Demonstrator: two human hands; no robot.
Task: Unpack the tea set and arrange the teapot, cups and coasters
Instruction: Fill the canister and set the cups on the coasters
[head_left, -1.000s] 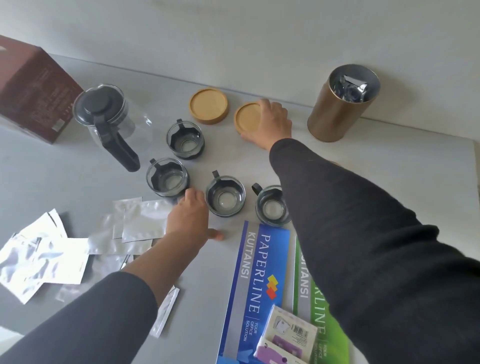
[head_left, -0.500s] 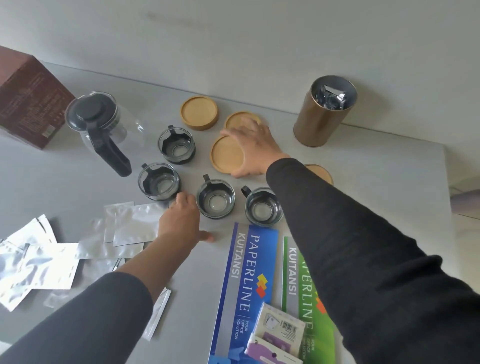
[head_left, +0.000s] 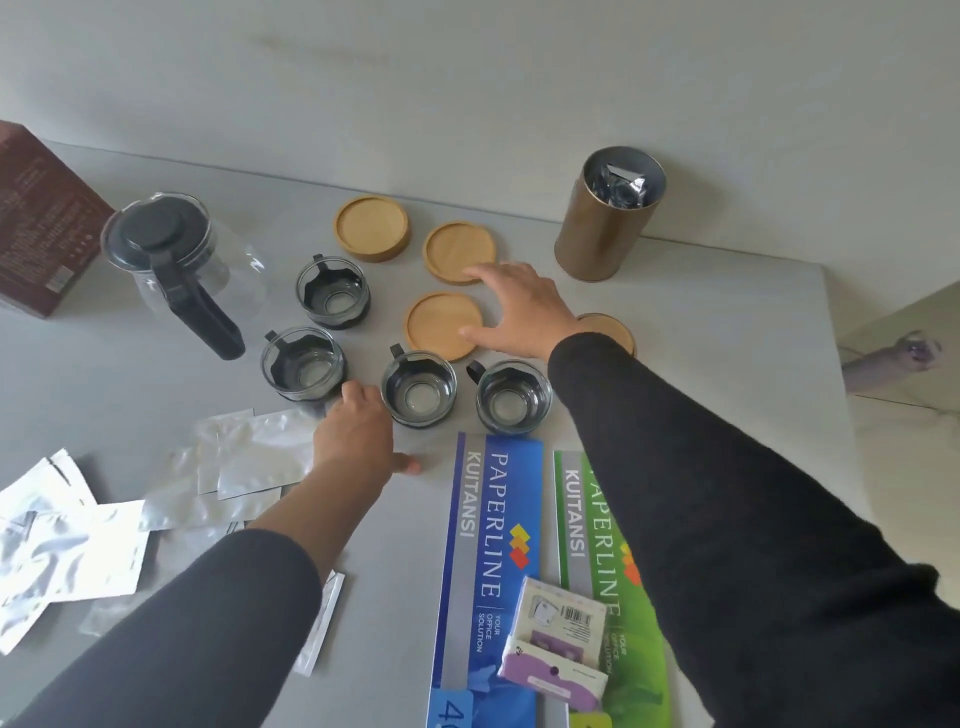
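Right hand (head_left: 519, 312) is spread wide open, palm down, over the wooden coasters. Its thumb tip sits on the near edge of the middle coaster (head_left: 441, 325) and a fingertip reaches the rim of the coaster behind it (head_left: 460, 250). Not gripping anything, just flat and splayed. A third coaster (head_left: 371, 226) sits farther back on the left, and a fourth coaster (head_left: 610, 330) pokes out from behind the right wrist, mostly hidden.

Left hand (head_left: 358, 436) rests loosely open on the grey table (head_left: 701, 338), fingers between two of the glass cups. It looks like it's touching the left cup (head_left: 304, 364), but I can't quite tell from this angle. The middle cup (head_left: 418, 387) is just beside it, another cup (head_left: 513, 397) to the right, and a fourth cup (head_left: 332, 292) farther back.

The teapot (head_left: 176, 260) stands at the left, well away from both hands.
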